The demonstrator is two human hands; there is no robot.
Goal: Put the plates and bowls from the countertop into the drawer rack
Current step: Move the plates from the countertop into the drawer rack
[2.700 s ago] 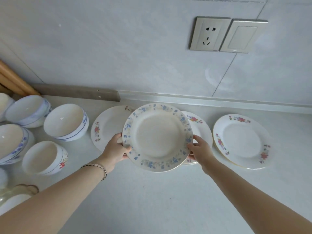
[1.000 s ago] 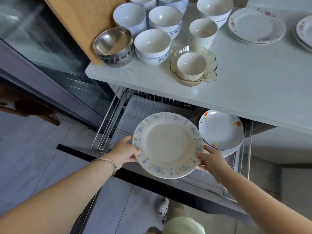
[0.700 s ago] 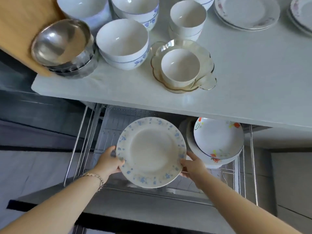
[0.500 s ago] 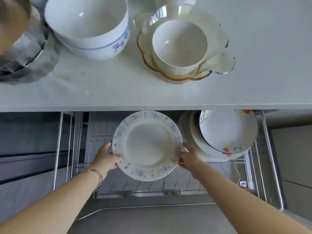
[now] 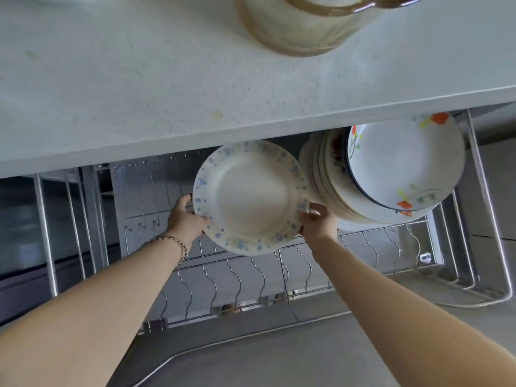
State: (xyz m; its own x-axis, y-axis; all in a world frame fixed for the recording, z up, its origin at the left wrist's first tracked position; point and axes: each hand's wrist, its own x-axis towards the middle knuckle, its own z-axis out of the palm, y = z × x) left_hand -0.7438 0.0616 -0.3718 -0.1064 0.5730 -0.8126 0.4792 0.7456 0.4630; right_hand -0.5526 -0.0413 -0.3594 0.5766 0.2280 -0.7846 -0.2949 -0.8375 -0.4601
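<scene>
Compared with the earlier view, the round cream plate with a blue-flower rim [image 5: 251,196] now sits further back, its top edge tucked just under the front lip of the pale speckled stone countertop [image 5: 139,93] and its right edge just beside the row of white flower-printed plates [image 5: 405,169] standing on edge. It is held tilted, face toward the camera, above the silver wire drawer rack [image 5: 245,277], and I cannot tell whether its lower edge touches the wires. 2 hands grasp it: the left hand [image 5: 185,219] curls round the left rim with the thumb on the face, and the right hand [image 5: 318,222] pinches the lower right rim. A thin beaded bracelet [image 5: 173,243] circles the left wrist. On the countertop above, an amber glass dish [image 5: 301,32] is partly cut off by the top of the view and blurred.
</scene>
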